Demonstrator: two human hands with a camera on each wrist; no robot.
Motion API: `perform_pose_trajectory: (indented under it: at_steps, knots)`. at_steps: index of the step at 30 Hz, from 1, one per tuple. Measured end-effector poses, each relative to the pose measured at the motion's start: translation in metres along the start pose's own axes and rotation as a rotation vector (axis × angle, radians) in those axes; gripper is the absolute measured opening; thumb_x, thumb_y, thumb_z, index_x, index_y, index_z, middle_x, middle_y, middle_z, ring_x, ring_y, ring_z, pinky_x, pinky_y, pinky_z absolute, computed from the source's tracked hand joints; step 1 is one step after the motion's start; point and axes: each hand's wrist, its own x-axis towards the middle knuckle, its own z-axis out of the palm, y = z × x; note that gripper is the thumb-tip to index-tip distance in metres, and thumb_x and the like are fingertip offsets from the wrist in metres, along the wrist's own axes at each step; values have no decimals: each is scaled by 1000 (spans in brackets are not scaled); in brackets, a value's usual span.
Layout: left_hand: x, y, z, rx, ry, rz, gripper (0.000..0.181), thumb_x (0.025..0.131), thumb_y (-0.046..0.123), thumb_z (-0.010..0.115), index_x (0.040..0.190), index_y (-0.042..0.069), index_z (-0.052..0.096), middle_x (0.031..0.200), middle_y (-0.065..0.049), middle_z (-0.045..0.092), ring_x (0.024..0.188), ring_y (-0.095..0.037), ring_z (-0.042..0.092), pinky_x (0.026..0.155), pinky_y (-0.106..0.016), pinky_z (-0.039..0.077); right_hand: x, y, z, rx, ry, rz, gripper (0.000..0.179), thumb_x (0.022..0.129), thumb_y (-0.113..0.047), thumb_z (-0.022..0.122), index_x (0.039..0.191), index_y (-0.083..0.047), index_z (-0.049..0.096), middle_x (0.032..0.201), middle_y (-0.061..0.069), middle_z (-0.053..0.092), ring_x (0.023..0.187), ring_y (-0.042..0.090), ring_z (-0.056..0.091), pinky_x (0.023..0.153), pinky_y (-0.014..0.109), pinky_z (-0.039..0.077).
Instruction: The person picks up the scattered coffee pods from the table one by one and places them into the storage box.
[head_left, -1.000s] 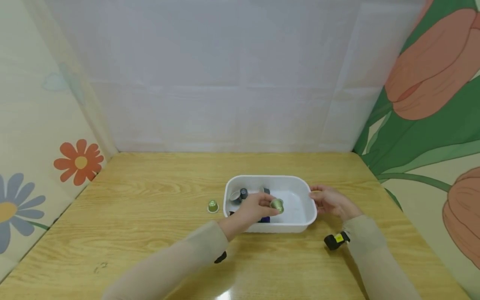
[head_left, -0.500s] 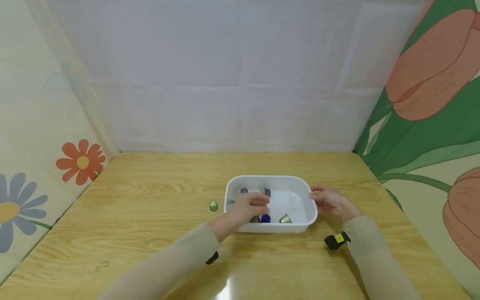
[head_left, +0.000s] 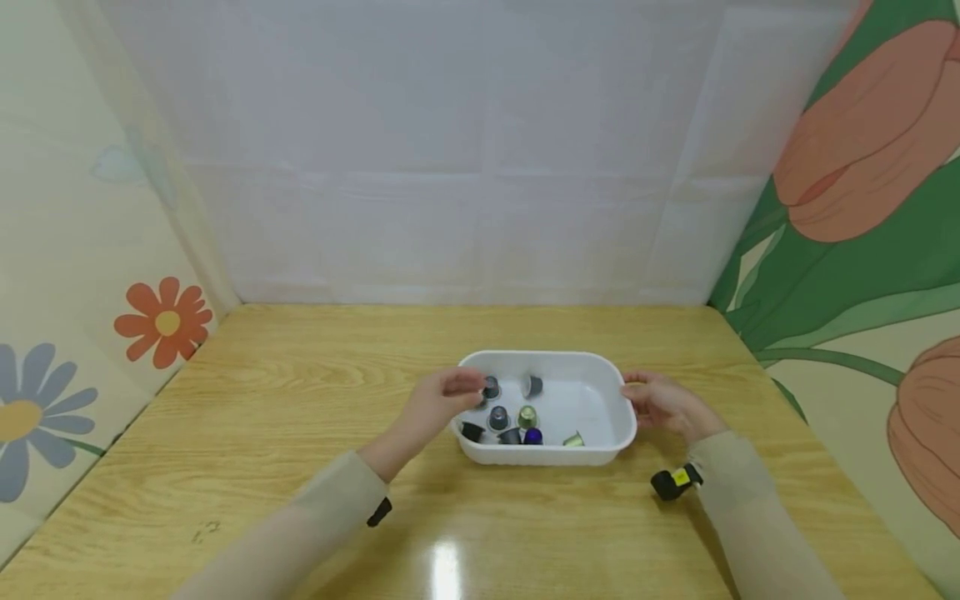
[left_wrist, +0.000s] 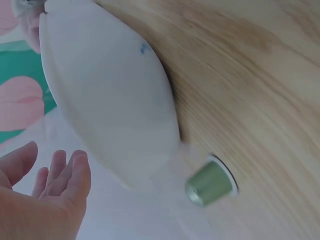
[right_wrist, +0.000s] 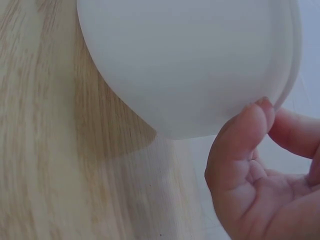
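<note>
A white plastic bin [head_left: 600, 454] holds several coffee capsules: a purple capsule [head_left: 533, 436], a green capsule [head_left: 528, 417], a pale green one lying by the front wall, and several dark or grey ones. My left hand [head_left: 435, 404] hovers over the bin's left end with loosely bent fingers and nothing in them. Another green coffee capsule [left_wrist: 210, 182] stands on the table beside the bin in the left wrist view; the left hand hides it in the head view. At the right end, my right hand [right_wrist: 270, 185] pinches the bin's rim between thumb and fingers.
The bin rests on a wood-grain table [head_left: 300, 367]. A white sheet [head_left: 480, 167] hangs behind the table. Flower-printed panels flank it, with a red flower [head_left: 167, 323] on the left and large tulips [head_left: 862, 133] on the right.
My left hand has let go of a green capsule inside the bin, then moved left, out over the bin's left end. The right hand has kept its hold on the rim.
</note>
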Motion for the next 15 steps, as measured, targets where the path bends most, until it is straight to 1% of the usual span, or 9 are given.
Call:
perform_pose_trajectory:
  at_steps: [3, 7, 10, 15]
  knots:
    - [-3, -3, -13, 27, 39, -26, 35, 96, 1, 63, 129, -8, 59, 127, -23, 66, 119, -36, 63, 103, -45, 51, 0, 1, -1, 1, -5, 1, 31, 103, -9, 49, 131, 1, 43, 86, -4, 63, 74, 8, 60, 67, 24, 57]
    - [-5, -6, -31, 77, 73, -5, 36, 96, 1, 63, 129, -11, 58, 127, -26, 65, 119, -40, 62, 103, -47, 50, 1, 1, -1, 12, -10, -1, 24, 103, -8, 49, 126, -2, 46, 84, -4, 63, 73, 7, 60, 66, 24, 56]
    - [-6, -8, -41, 98, 80, 17, 37, 96, 0, 63, 130, -12, 56, 129, -28, 63, 120, -42, 61, 104, -48, 50, 1, 1, -2, 21, -11, -4, 21, 103, -8, 49, 124, -4, 47, 84, -5, 63, 73, 7, 60, 66, 24, 56]
    - [-7, -15, -50, 121, 79, 22, 40, 97, 1, 63, 133, -13, 53, 131, -29, 61, 123, -43, 59, 106, -50, 48, 0, 1, -1, 18, -18, -9, 15, 103, -8, 49, 117, -8, 50, 83, -5, 62, 73, 7, 60, 66, 24, 56]
